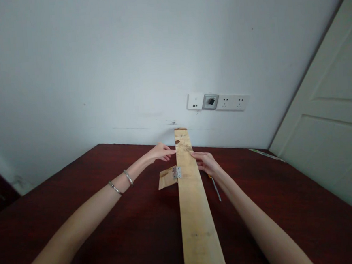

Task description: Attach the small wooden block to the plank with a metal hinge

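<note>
A long pale wooden board [195, 212] runs from the near edge of the view toward the wall. Fixed to its left edge is a small metal hinge [177, 172], which joins it to a short wooden piece [166, 178]. My left hand [160, 152] reaches the board's left edge with an outstretched fingertip; its other fingers hang loosely bent. On the opposite edge my right hand [208, 163] grips the board, thumb at the top and fingers partly hidden below. A screwdriver [216, 189] lies beside that hand, its handle mostly covered by it.
The dark red table [125, 229] meets a white wall [112, 63]. Sockets [231, 102] are set in the wall beyond the board. A pale panelled door [341, 135] stands at the right, and a thin flat strip [266, 154] lies near the table's far right corner.
</note>
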Tool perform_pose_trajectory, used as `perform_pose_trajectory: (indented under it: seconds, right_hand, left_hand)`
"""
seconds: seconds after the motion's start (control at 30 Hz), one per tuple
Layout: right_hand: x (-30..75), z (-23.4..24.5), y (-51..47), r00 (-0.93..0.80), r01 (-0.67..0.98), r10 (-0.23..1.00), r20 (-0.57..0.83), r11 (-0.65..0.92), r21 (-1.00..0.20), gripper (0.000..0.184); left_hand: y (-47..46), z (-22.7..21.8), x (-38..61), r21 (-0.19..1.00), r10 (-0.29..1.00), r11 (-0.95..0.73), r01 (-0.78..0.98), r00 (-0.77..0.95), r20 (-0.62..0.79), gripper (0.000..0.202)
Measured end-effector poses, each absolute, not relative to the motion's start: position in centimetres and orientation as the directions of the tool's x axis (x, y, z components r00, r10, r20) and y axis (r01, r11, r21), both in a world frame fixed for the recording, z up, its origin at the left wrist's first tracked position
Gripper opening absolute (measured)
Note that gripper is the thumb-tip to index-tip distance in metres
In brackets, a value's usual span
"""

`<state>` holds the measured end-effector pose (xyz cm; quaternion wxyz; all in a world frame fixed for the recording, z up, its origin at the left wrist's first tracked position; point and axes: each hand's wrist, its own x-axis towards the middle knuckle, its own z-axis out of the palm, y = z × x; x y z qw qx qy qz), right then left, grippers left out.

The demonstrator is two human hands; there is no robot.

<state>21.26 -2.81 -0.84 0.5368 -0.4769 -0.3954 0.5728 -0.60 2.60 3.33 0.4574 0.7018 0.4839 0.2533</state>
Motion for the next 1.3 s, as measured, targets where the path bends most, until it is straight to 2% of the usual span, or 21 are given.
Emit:
perform_pose_trajectory:
  seconds: [0.1, 0.4, 0.67, 0.8, 0.9, 1.0, 1.1, 1.17, 1.23, 1.3]
  right_hand:
    - [21.3, -0.9, -2.7, 0.02, -0.234, 0.992, -0.124, -0.116, -0.965, 0.018]
    - [21.3, -0.7, -2.9, -0.01, -0.223, 0.992, -0.129, -0.128, -0.966, 0.018]
    - [20.6, 0.1, -3.4, 0.042, -0.207, 0.995, -0.094, -0.083, -0.975, 0.019]
    - [20.3, 1.6, -4.4, 0.044, -0.154, 0.997, -0.058, -0.05, -0.987, 0.026]
    - [19.8, 2.9, -6.5, 0.078, 0.005, 0.997, -0.028, -0.028, -1.0, 0.05]
    - [18.7, 3.6, -10.3, 0.085, 0.322, 0.994, 0.066, 0.036, -0.946, 0.068]
    - [16.7, 3.2, -15.2, -0.016, 0.635, 0.971, 0.24, 0.196, -0.747, 0.072]
    - [15.2, 2.5, -18.0, 0.001, 0.798, 0.953, 0.302, 0.182, -0.575, 0.079]
    - [13.8, 1.4, -20.0, 0.043, 0.866, 0.949, 0.312, 0.121, -0.486, 0.084]
    - [12.6, 0.3, -21.1, 0.09, 0.889, 0.927, 0.365, 0.091, -0.448, 0.085]
  left_hand:
    - [2.3, 2.9, 0.4, 0.951, 0.848, 0.002, 0.309, 0.504, -0.165, 0.041]
    - [2.5, 1.7, 0.7, 0.988, 0.801, 0.137, 0.076, 0.579, -0.156, 0.033]
    - [2.7, 2.4, 1.1, 0.964, 0.839, 0.266, -0.006, 0.495, -0.228, 0.02]
    - [2.8, 2.8, 1.0, 0.965, 0.843, 0.262, -0.016, 0.49, -0.22, 0.02]
    - [3.0, 2.7, 0.7, 0.963, 0.863, 0.268, 0.001, 0.444, -0.241, 0.016]
    - [3.2, 2.6, 0.3, 0.958, 0.88, 0.285, 0.013, 0.394, -0.267, 0.01]
    - [3.3, 2.8, -0.3, 0.959, 0.879, 0.285, 0.002, 0.398, -0.262, 0.009]
    - [3.3, 3.1, -0.6, 0.957, 0.869, 0.29, -0.011, 0.423, -0.258, 0.009]
    - [3.3, 3.4, -0.7, 0.956, 0.864, 0.293, -0.023, 0.435, -0.254, 0.01]
    - [3.2, 3.5, -0.8, 0.956, 0.869, 0.291, -0.027, 0.426, -0.252, 0.009]
